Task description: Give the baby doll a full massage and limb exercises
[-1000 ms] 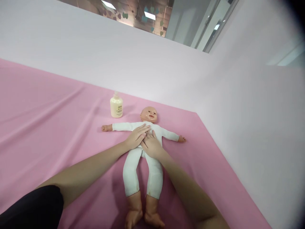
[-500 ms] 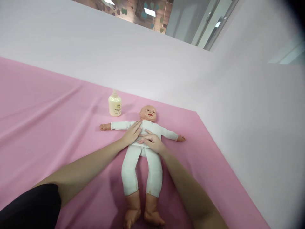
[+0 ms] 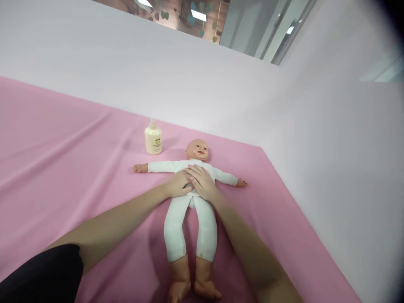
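Head view: I see left hand [image 3: 179, 185] and right hand [image 3: 202, 182] flat, fingers open, overlapping on baby doll [image 3: 189, 198] chest, gripping nothing, doll supine mid pink sheet [image 3: 63, 160], lotion bottle [image 3: 153, 138] at its 11 o'clock untouched, rubbing looks midway.

A pink sheet [image 3: 63, 160] is covering the flat surface, creasing in long folds out past the left hand [image 3: 179, 185]. A baby doll [image 3: 189, 210] is lying on it, face up, under both hands. A cream lotion bottle [image 3: 153, 141] is standing beyond the left hand.
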Demonstrator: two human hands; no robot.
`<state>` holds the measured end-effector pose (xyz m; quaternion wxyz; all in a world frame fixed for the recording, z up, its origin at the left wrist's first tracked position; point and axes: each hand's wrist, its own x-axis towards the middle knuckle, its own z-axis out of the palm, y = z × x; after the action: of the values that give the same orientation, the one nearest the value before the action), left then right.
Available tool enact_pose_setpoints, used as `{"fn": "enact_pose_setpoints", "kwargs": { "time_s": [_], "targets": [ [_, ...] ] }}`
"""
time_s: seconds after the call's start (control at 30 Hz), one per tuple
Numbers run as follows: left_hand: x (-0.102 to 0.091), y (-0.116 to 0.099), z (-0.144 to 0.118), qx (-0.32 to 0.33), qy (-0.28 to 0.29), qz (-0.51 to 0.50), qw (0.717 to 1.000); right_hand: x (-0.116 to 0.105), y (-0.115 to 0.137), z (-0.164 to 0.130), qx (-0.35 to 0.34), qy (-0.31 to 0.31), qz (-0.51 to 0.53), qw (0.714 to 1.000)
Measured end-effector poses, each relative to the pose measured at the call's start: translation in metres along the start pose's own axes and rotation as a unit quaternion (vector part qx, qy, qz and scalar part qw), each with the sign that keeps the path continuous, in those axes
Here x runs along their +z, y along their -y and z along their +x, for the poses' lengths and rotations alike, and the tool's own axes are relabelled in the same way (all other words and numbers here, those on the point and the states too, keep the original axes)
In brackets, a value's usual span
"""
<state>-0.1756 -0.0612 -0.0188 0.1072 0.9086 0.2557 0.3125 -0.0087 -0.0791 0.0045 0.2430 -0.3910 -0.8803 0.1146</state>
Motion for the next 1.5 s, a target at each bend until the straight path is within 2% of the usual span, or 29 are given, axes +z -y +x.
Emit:
{"fn": "enact_pose_setpoints", "kwargs": {
  "time_s": [0.17,0.3,0.43,0.6,0.67,0.83,1.0,1.13,1.27,1.5],
  "targets": [
    [-0.003,0.001,0.003,0.020,-0.016,-0.013,1.000,0.003,-0.016,0.002,0.079,-0.029,-0.022,0.996],
    [0.002,0.010,0.002,0.006,-0.019,-0.026,0.999,0.006,-0.016,-0.001,0.165,-0.047,-0.060,0.983],
    [0.005,0.012,0.000,-0.037,-0.022,-0.036,0.998,0.013,-0.006,-0.007,0.228,-0.056,-0.088,0.968],
    [0.002,0.008,-0.001,-0.119,-0.049,-0.058,0.990,0.021,0.016,-0.014,0.256,-0.054,-0.079,0.962],
    [0.002,0.008,-0.001,-0.126,-0.051,-0.065,0.989,0.021,0.026,-0.014,0.235,-0.024,-0.079,0.969],
    [0.004,0.012,-0.002,-0.133,-0.066,-0.069,0.987,0.008,0.038,-0.010,0.080,0.071,-0.068,0.992],
    [0.004,0.017,-0.001,-0.158,-0.081,-0.089,0.980,-0.004,0.027,-0.009,-0.025,0.089,0.016,0.996],
    [0.007,0.023,-0.002,-0.211,-0.088,-0.095,0.969,-0.006,0.017,-0.009,-0.046,0.080,0.091,0.992],
    [0.013,0.032,-0.004,-0.254,-0.099,-0.065,0.960,-0.008,0.017,-0.010,-0.064,0.080,0.127,0.987],
    [0.011,0.037,-0.005,-0.284,-0.102,-0.014,0.953,-0.008,0.045,-0.018,-0.119,0.140,0.044,0.982]
  ]
}}
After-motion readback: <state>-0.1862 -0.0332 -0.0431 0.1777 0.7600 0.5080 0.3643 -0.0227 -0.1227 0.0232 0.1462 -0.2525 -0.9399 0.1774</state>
